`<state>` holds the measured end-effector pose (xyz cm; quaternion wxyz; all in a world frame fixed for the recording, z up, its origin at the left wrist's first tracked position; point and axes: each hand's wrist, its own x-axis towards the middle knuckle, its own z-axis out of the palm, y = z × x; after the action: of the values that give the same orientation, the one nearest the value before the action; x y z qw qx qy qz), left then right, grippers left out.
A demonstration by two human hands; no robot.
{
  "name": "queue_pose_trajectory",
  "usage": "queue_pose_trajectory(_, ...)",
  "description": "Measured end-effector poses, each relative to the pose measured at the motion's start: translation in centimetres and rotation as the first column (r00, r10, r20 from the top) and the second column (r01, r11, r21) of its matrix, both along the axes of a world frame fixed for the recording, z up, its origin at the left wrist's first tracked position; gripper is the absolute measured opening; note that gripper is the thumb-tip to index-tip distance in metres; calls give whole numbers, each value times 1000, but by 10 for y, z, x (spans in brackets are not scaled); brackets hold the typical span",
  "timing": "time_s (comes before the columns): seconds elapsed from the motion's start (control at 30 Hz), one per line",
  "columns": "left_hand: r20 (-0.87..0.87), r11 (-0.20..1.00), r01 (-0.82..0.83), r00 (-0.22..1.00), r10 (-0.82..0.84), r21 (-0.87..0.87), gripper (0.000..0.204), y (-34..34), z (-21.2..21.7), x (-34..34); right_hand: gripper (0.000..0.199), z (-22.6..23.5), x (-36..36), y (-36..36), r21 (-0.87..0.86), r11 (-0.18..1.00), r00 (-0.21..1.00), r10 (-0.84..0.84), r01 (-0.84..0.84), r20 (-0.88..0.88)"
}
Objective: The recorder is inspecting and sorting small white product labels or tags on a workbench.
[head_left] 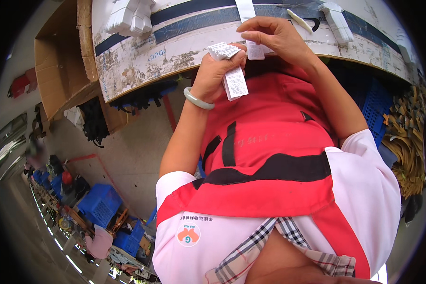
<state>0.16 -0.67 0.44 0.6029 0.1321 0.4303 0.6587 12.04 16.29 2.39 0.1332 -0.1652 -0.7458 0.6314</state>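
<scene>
Bright, even light falls over the centre, with shadow beneath the counter [120, 78]. White strips [74, 264] glare at lower left; the left background is soft and fisheye-bent, and the corners go black.

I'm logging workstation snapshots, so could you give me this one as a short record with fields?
Left hand: grips a folded white label bundle
Left wrist: pale bangle
Right hand: fingers at a white label strip; firmness of grip unclear
Worktable: worn white surface, dark tape bands
On its far left: white label stacks
On its right: slim white tool, another label stack
Left of table: open cardboard box
Clothing: red apron
</scene>
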Motion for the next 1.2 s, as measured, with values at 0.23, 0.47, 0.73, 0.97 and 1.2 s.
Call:
queue_pose_trajectory(0.23, -160, 999, -43, 986, 37, -31, 19, 6, 3, 3, 11, -19, -12, 30, 589, 773, 971, -207, 236, -117)
queue_pose_trajectory(0.47, -784, 902, -253, 447, 430, 350, 26, 17, 8, -3, 12, -3, 3, 18, 480, 878, 998, 29, -1, -52)
queue_pose_trajectory(0.73, -722, 963, -199, 637, 269, 183, 25, 5, 20, -2, 19, 21, 12, -5, 129, 991, 999, 41, -43, 20)
queue_pose_trajectory(0.97, -660, 969, -204, 711, 244, 139, 19, 3, 17, 0, 20, 13, 12, -4, 186, 981, 999, 50, -50, 10)
queue_pose_trajectory(1.2, -661, 976, -164, 718, 217, 143, 19, 3, 10, -1, 17, 14, 12, -5, 187, 979, 997, 83, -79, -13)
